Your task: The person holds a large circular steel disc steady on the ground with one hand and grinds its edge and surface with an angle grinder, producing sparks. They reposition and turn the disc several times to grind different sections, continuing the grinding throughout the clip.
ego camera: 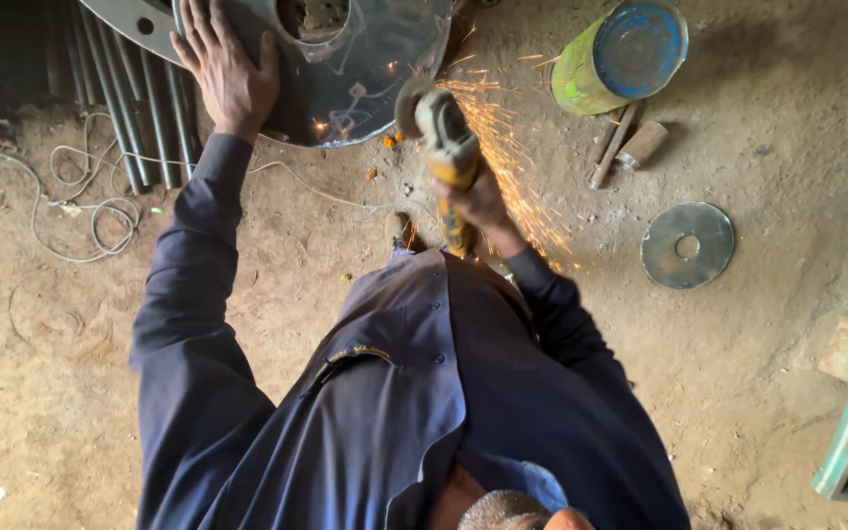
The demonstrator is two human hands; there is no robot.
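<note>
Fingers (210, 29) of the left hand (228, 74) lie spread and flat on a large steel disc (365, 79), seemingly to steady it; the right hand (478, 201) is wrapped tight around a yellow angle grinder (449, 147), its wheel meeting the disc's edge just beyond the knuckles, sparks (512, 167) streaming to the right. Farther out on the dirt floor (738, 393) lie a green-and-blue can (620, 54), a hammer (615, 145), a smaller holed disc (687, 245), loose wire (90, 211) and steel rods (130, 108).
</note>
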